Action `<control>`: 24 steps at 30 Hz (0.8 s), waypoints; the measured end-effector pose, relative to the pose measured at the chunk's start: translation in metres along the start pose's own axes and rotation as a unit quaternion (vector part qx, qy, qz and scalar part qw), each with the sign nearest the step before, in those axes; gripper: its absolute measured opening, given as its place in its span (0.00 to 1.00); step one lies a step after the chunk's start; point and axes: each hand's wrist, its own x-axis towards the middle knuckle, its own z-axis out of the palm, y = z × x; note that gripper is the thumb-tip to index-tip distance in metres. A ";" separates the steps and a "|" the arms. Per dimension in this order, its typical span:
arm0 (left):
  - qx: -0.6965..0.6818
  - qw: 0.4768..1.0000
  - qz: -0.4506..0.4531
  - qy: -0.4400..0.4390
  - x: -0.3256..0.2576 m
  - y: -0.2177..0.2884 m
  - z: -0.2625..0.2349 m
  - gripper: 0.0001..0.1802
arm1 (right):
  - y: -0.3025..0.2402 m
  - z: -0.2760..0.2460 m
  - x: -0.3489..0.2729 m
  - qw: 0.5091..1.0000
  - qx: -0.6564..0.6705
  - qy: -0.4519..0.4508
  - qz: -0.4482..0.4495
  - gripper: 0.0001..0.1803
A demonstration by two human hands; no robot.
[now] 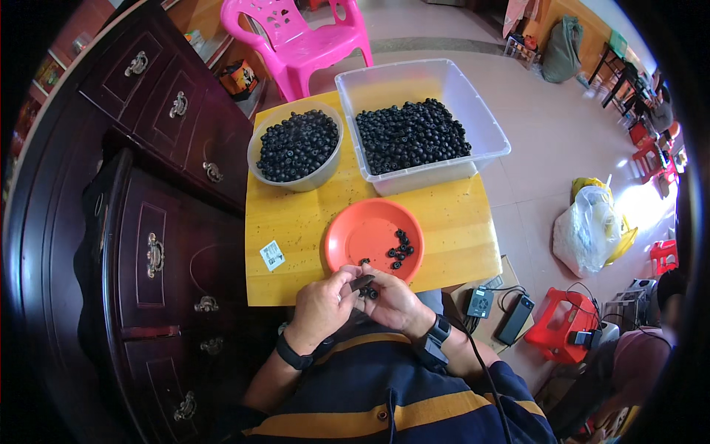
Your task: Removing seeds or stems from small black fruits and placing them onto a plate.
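Observation:
Over the near rim of an orange plastic dish [347,233], my two hands meet. My left hand [322,307] is closed, its fingers pinching a dark, flat, narrow piece [361,282] whose kind I cannot make out. Several small round black parts [367,294] with holes lie in the curled fingers of my right hand [399,302], right beside that piece. More loose black parts [400,252] of the same look rest on the right side of the dish. Part of the fingers' grip is hidden where the hands overlap.
On the yellow table [296,214] stand a round tub [329,164] and a larger clear rectangular bin [481,137], both holding many black parts. A dark drawer cabinet [170,244] borders the left. A pink chair [310,48] is behind; a red stool [555,325] stands right.

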 end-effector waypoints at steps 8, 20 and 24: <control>-0.167 0.980 -0.033 0.101 -0.029 -0.001 -0.013 0.06 | 0.018 0.015 -0.012 0.994 -0.091 -0.012 0.054 0.13; -0.251 0.955 0.046 0.153 -0.057 0.005 -0.002 0.10 | 0.050 0.011 -0.022 0.993 -0.118 0.001 -0.010 0.08; -0.136 0.964 0.093 0.209 -0.061 -0.006 0.003 0.13 | 0.053 0.014 -0.021 0.990 -0.136 0.021 -0.039 0.08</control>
